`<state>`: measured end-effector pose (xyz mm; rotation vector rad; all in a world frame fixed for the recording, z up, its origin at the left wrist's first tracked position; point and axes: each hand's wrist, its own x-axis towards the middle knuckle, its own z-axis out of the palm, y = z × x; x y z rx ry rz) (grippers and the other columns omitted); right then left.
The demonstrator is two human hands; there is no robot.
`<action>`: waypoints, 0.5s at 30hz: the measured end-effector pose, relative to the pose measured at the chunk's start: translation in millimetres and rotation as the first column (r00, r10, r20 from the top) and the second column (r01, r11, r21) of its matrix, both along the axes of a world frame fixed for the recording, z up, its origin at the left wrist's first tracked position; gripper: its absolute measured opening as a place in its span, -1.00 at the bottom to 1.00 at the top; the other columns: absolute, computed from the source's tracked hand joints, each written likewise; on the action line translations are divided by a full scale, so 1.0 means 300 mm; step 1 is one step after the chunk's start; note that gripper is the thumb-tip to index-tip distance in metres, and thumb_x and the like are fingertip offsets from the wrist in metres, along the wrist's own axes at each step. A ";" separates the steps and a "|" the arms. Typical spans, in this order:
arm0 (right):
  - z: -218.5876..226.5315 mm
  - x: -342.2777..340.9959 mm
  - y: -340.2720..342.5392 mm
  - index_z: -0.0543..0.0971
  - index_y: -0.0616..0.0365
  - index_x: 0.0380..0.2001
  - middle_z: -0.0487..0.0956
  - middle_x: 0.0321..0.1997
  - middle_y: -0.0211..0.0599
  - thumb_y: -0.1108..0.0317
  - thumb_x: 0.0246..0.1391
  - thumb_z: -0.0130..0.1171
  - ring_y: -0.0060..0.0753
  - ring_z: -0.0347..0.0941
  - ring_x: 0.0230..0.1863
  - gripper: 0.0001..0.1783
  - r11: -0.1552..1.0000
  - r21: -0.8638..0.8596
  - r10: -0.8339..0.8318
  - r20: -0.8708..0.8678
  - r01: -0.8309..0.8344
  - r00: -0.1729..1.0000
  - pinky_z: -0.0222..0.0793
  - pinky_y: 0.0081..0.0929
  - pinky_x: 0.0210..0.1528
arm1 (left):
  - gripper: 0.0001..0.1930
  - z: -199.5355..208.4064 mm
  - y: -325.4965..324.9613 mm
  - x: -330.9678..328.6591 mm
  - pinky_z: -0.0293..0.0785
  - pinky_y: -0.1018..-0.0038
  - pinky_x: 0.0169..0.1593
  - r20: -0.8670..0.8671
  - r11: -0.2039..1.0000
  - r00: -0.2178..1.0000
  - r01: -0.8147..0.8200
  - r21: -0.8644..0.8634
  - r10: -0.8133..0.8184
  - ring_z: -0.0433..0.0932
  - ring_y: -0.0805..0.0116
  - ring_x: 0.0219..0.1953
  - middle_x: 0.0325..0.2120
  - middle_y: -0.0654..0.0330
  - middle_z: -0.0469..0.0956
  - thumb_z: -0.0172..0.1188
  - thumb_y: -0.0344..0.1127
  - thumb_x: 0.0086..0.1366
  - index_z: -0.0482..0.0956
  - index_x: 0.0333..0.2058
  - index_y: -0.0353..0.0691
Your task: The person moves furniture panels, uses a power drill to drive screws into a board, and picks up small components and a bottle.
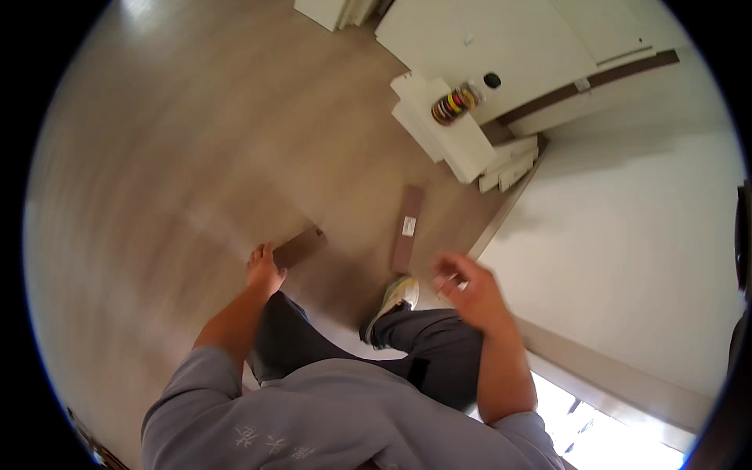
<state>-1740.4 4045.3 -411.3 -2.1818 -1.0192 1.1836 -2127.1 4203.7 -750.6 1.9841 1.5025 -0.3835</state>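
My left hand (265, 271) is closed on the near end of a short dark brown board (299, 247), holding it just above or against the floor. Beyond my left knee, the board's far end points up and to the right. My right hand (474, 294) is raised beside my right leg, a little blurred, its fingers curled together. Whatever may be between those fingers is too small to make out. A longer brown board (405, 244) with a white label lies flat on the floor, in front of my shoe (399, 294).
White panels (462, 149) are stacked ahead to the right, with a clear jar (454, 106) with a black lid on top. Larger white panels (486, 47) stand behind them. A white wall (627, 251) rises on my right. Wood-look floor (180, 157) stretches out on the left.
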 end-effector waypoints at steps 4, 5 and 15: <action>-0.133 0.517 0.320 0.57 0.23 0.18 0.72 -0.17 -0.17 0.18 0.26 0.36 -0.23 0.66 -0.15 -0.48 0.921 0.385 -0.138 0.453 -0.054 0.880 0.56 -0.30 -0.04 | -0.24 -0.111 -0.043 -0.286 0.38 0.03 0.40 0.152 0.973 0.961 -0.226 -0.050 0.231 0.35 -0.22 0.39 0.36 -0.19 0.34 0.45 -0.17 0.23 0.37 0.34 -0.29; -0.123 0.609 0.434 0.55 0.25 0.19 0.70 -0.19 -0.13 0.12 0.27 0.34 -0.15 0.66 -0.15 -0.44 0.894 0.442 -0.212 0.555 -0.070 0.804 0.55 -0.25 -0.04 | -0.29 -0.056 -0.076 -0.325 0.40 0.02 0.38 0.109 0.962 0.956 -0.267 -0.052 0.271 0.39 -0.23 0.36 0.33 -0.20 0.38 0.43 -0.17 0.23 0.41 0.30 -0.31; -0.231 0.859 0.921 0.53 0.14 0.11 0.68 0.00 0.14 -0.17 0.37 0.13 0.22 0.63 0.08 -0.41 0.999 -0.029 0.045 0.838 -0.037 0.544 0.55 0.08 0.10 | -0.69 0.186 -0.477 -0.695 0.62 0.12 0.13 0.084 0.802 0.799 -0.598 0.001 0.595 0.71 -0.09 0.02 -0.10 -0.09 0.74 0.26 -0.27 0.29 0.73 -0.06 -0.27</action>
